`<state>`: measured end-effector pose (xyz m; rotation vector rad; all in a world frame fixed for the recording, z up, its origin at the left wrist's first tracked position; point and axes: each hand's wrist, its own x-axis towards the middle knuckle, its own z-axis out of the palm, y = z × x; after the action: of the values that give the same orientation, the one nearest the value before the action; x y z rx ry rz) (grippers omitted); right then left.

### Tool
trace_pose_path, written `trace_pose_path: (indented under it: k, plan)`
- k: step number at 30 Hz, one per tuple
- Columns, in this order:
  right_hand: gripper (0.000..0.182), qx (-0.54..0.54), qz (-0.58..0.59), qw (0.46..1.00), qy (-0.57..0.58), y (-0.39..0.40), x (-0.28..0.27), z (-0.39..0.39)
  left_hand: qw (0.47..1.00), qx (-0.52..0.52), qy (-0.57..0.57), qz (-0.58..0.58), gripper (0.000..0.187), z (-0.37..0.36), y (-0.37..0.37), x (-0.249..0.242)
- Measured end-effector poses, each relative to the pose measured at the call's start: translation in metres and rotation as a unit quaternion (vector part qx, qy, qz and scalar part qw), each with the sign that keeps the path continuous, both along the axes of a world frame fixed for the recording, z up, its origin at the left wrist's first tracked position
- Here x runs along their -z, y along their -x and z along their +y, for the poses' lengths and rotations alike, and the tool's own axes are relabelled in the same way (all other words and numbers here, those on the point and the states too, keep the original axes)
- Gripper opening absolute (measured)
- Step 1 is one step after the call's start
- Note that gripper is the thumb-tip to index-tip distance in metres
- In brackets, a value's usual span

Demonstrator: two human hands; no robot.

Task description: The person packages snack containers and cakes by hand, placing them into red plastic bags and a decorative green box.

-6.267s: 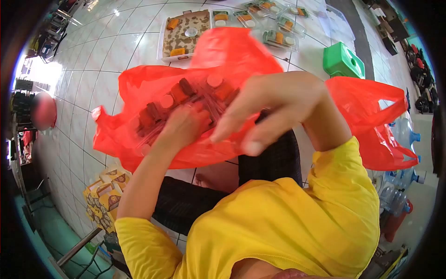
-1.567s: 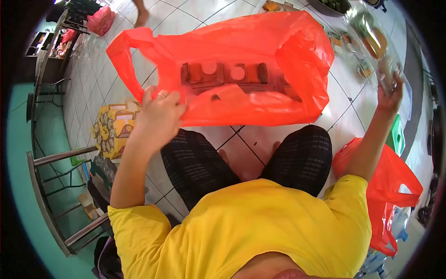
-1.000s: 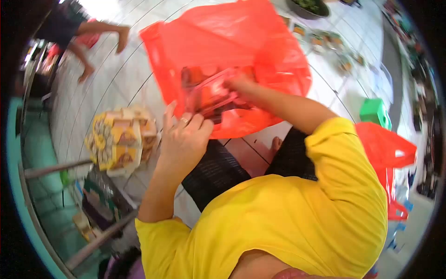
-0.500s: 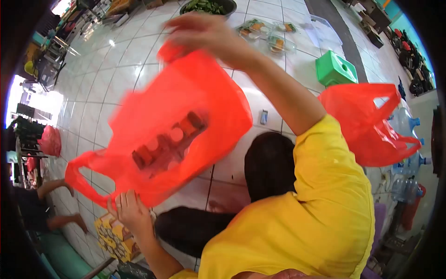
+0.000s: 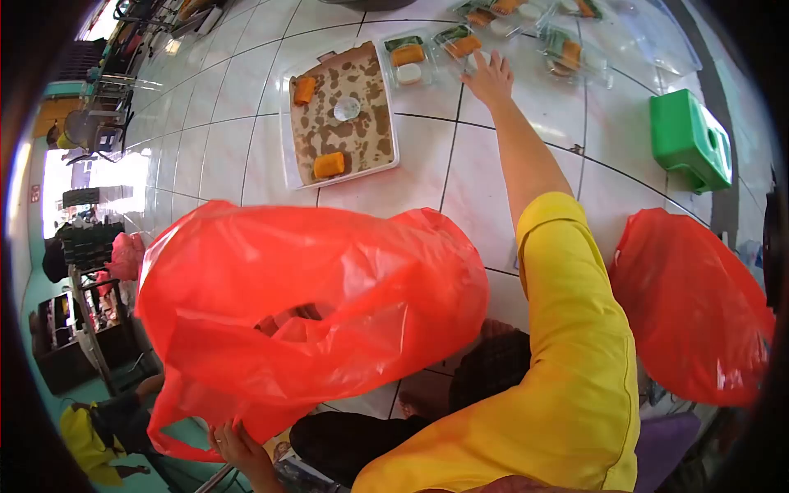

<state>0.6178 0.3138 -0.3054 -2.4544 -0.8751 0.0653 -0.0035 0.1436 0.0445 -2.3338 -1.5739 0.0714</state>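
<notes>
My left hand (image 5: 238,450) grips the lower edge of a large red plastic bag (image 5: 304,287), close to its handle loop. Through the bag's opening, part of the dark contents (image 5: 292,319) shows; most of what is inside is hidden. My right hand (image 5: 491,80) is stretched far forward with fingers spread, its fingertips right at a clear snack box (image 5: 457,41) holding an orange-brown roll and a white piece. Beside it lies a similar clear snack box (image 5: 408,59).
A tray (image 5: 345,135) lined with stained brown paper holds two fried rolls and a clear round piece. More snack boxes (image 5: 567,56) lie farther right, near a green tissue box (image 5: 692,141). Another red bag (image 5: 690,304) stands at my right. A person (image 5: 103,435) is at lower left.
My right hand has let go of the bag's upper edge and reached forward to the snack boxes. The bag has sagged lower, and the view has shifted, bringing the tray into sight.
</notes>
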Motion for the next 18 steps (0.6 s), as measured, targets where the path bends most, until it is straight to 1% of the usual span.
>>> trace_pose_path:
  k: [1,2,4,5,6,8,10,12,13,15,16,18]
  plan:
    - [0.069,-0.023,-0.065,0.997,0.043,-0.005,0.005,0.012,1.000,-0.001,-0.002,0.011,0.011,0.001,-0.001,0.000]
    - [0.069,-0.023,-0.053,0.998,0.040,-0.006,0.003,0.017,1.000,0.000,0.010,0.014,0.010,0.003,-0.001,0.000]
    - [0.067,-0.027,-0.046,0.989,0.135,-0.010,0.000,0.026,1.000,0.000,0.015,0.025,0.009,0.008,-0.004,-0.003]
    - [0.067,-0.028,-0.038,0.990,0.132,-0.010,0.006,0.026,0.999,0.001,0.028,0.040,0.009,0.008,-0.007,-0.005]
    - [0.064,-0.037,-0.055,0.987,0.143,-0.010,0.013,0.021,0.998,0.001,0.044,0.053,0.009,0.008,-0.008,-0.007]
    - [0.062,-0.053,-0.079,0.983,0.159,-0.006,0.021,0.008,0.997,0.000,0.040,0.064,0.009,0.010,-0.010,-0.009]
    - [0.060,-0.076,-0.099,0.984,0.124,0.003,0.021,-0.013,0.997,-0.001,0.041,0.061,0.009,0.009,-0.009,-0.006]
    - [0.059,-0.087,-0.109,0.983,0.121,0.017,0.022,-0.045,0.998,0.034,0.029,0.035,0.010,0.009,-0.001,-0.002]
    - [0.059,-0.096,-0.110,0.983,0.113,0.025,0.021,-0.064,0.999,0.035,0.033,0.026,0.010,0.008,0.002,0.002]
    - [0.059,-0.099,-0.111,0.983,0.103,0.045,0.019,-0.106,0.999,0.040,-0.020,-0.017,0.015,0.004,0.008,0.009]
    - [0.060,-0.096,-0.103,0.982,0.122,0.057,0.014,-0.128,0.999,0.039,-0.019,-0.024,0.015,0.002,0.010,0.010]
    - [0.061,-0.097,-0.097,0.980,0.142,0.073,0.007,-0.156,0.996,0.063,-0.017,-0.065,0.023,-0.006,0.013,0.008]
